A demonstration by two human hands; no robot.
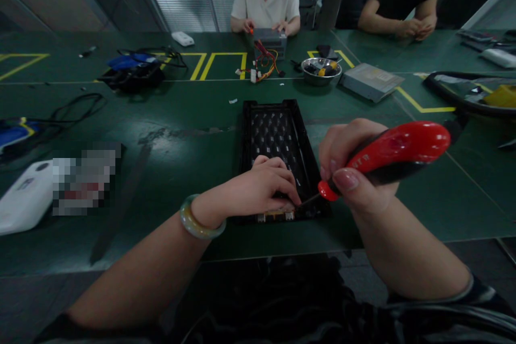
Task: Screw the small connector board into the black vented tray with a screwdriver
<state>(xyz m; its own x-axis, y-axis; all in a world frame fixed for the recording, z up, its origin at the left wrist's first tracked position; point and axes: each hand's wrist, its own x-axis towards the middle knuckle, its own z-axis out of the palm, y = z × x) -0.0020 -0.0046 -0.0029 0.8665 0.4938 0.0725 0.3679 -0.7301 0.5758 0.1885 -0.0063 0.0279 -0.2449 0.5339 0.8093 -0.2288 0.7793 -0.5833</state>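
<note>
A black plastic casing point(308, 164) with a patterned inside lies lengthwise before me on the green table. At its near end sits a small circuit board point(276, 215) with silver connectors, partly covered by my left hand point(268, 185). That hand is closed, its fingers bent over the casing and pressing the board; a bangle point(197, 220) circles the wrist. My right hand point(357, 172) is wrapped round the red-and-black handle of a screwdriver point(403, 145). The screwdriver slants down to the left, its tip by the board's right end, close to my left fingertip. The exact contact point is hidden.
Across the table, one person handles a grey metal box point(270, 40) with coloured wires; another sits farther right. A metal bowl point(318, 78) of tools and a flat grey box point(371, 81) stand beyond the casing. A white device point(26, 199) lies left.
</note>
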